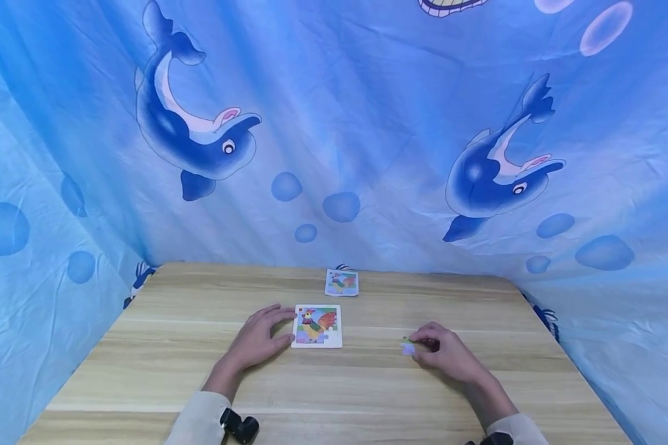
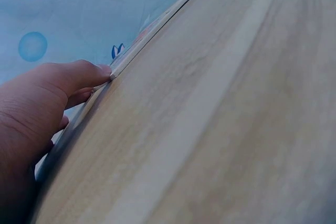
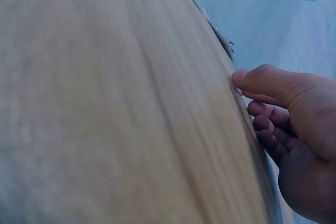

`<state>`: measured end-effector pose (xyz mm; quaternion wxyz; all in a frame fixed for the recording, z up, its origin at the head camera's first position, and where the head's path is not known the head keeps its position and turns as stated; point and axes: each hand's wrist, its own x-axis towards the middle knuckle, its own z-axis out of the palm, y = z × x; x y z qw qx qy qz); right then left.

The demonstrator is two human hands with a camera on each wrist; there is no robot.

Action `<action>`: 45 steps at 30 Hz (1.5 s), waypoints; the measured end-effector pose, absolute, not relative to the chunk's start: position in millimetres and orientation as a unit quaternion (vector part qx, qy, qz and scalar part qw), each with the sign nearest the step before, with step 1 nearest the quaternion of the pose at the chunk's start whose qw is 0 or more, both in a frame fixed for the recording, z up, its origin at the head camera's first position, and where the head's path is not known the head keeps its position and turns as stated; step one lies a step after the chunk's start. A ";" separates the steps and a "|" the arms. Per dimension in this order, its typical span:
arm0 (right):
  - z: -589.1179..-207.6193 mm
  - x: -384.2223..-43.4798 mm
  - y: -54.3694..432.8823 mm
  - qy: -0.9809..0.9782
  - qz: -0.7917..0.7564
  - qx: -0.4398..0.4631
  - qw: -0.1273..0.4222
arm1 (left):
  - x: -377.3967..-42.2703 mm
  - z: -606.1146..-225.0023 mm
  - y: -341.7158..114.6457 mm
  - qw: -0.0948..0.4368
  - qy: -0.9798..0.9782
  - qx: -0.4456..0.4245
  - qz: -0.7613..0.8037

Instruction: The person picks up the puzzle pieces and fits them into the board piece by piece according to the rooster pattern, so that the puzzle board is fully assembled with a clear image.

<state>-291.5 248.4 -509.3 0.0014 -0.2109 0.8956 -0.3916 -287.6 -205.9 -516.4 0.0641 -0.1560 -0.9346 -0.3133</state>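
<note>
A jigsaw puzzle board [image 1: 339,327] with a white frame and a rooster picture lies flat on the table. A pale gap shows at the lower right of its picture. My left hand [image 1: 263,339] rests at the board's left side, thumb and fingers spread along the edge. The left wrist view shows that thumb [image 2: 86,74] against the board's rim. To the right, my right hand [image 1: 448,353] pinches a small green and lavender puzzle piece [image 1: 408,348] at the tabletop. In the right wrist view the right hand's fingers [image 3: 270,109] are curled, and the piece is barely visible.
A rooster picture card [image 1: 342,283] lies behind the board, near the far edge of the wooden table [image 1: 334,395]. A blue curtain [image 1: 367,111] with dolphins hangs behind and beside the table. Small black cameras are strapped to both wrists.
</note>
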 end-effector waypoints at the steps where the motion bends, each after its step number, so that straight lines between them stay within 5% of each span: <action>1: -509.5 -291.4 247.9 0.896 -0.390 -0.211 0.001 | -287.5 -516.9 -206.1 0.064 -0.934 -0.155 -0.314; 45: -505.8 -294.1 208.8 0.889 -0.407 -0.210 -0.010 | -287.4 -518.7 -205.7 0.066 -0.934 -0.154 -0.317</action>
